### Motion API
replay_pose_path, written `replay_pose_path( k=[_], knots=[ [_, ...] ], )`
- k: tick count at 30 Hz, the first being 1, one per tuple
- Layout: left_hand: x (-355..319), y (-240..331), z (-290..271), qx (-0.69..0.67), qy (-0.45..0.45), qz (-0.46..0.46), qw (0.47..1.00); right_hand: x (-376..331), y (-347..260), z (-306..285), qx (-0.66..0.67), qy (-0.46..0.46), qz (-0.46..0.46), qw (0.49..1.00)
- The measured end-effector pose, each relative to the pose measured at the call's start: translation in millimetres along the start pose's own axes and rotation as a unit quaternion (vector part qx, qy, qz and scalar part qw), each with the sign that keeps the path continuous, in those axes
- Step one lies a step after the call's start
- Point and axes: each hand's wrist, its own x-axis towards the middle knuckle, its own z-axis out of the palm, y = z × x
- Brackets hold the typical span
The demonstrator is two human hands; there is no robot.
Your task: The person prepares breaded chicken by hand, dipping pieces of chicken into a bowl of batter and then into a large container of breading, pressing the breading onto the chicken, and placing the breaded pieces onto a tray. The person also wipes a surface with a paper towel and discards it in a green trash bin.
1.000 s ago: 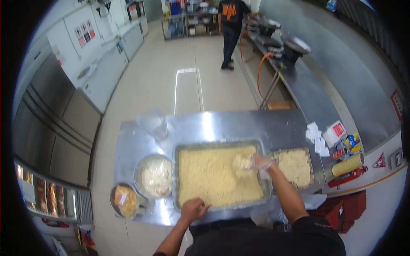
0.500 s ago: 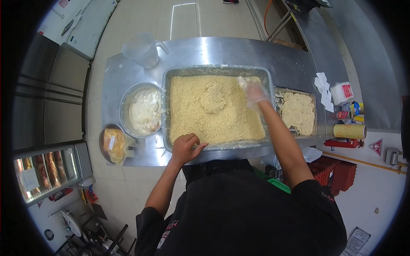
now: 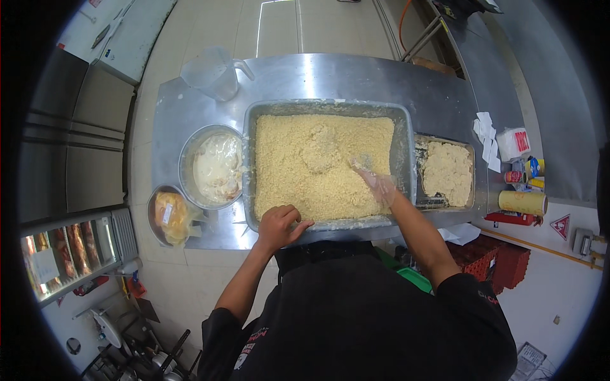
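Observation:
A big grey tub (image 3: 410,152) filled with pale yellow crumbs (image 3: 286,190) stands in the middle of the steel table. Over the right part of the crumbs is my right hand (image 3: 376,183), in a clear plastic glove, its dusted fingers stretched toward the heaped mound (image 3: 321,149); nothing shows in its grasp. My left hand (image 3: 278,227) is bare, curled on the tub's near rim with the thumb out to the right. Left of the tub, a round metal bowl (image 3: 184,166) holds creamy white batter with pieces in it. On the right sits a metal tray (image 3: 471,184) of coated pieces.
A clear plastic jug (image 3: 219,76) stands at the table's far left. Near the left edge, a smaller bowl (image 3: 152,219) contains a yellow plastic bag (image 3: 175,216). White papers (image 3: 485,140) and cans (image 3: 515,177) lie along the right. Red crates (image 3: 508,263) are below right.
My right hand has come nearer and slightly left, from the tub's far right corner to over the crumbs beside the mound. My left hand stays on the near rim.

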Motion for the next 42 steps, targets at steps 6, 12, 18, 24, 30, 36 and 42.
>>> replay_pose_path(
  k=[6, 12, 18, 24, 30, 36, 42],
  knots=[
    [5.3, -2.3, 1.5, -0.016, 0.011, 0.003, 1.0, 10.1, -4.9, 0.1, -0.157, 0.011, -0.271, 0.95],
    [3.5, -1.5, -1.4, -0.01, -0.005, 0.001, 1.0, 62.6, -80.0, -38.5, -0.132, 0.163, 0.021, 0.978],
    [9.0, 0.6, 1.0, -0.024, -0.018, 0.01, 0.999, 99.7, -87.5, 92.3, -0.508, 0.332, -0.057, 0.792],
    [-1.2, -5.6, -1.4, -0.011, 0.0, 0.001, 1.0, 108.8, -93.9, 43.5, -0.338, 0.118, 0.057, 0.932],
    [-4.3, -4.2, -2.7, 0.006, 0.018, 0.014, 1.0, 131.3, -113.6, 26.1, -0.193, 0.018, 0.064, 0.979],
    [1.0, 2.0, 8.0, -0.02, 0.027, 0.025, 0.999, 118.8, -97.9, 2.4, -0.381, -0.061, -0.139, 0.912],
    [2.0, 10.8, 11.5, -0.022, 0.005, 0.017, 1.0, 79.7, -105.6, -9.6, -0.371, 0.036, 0.02, 0.928]
  ],
)
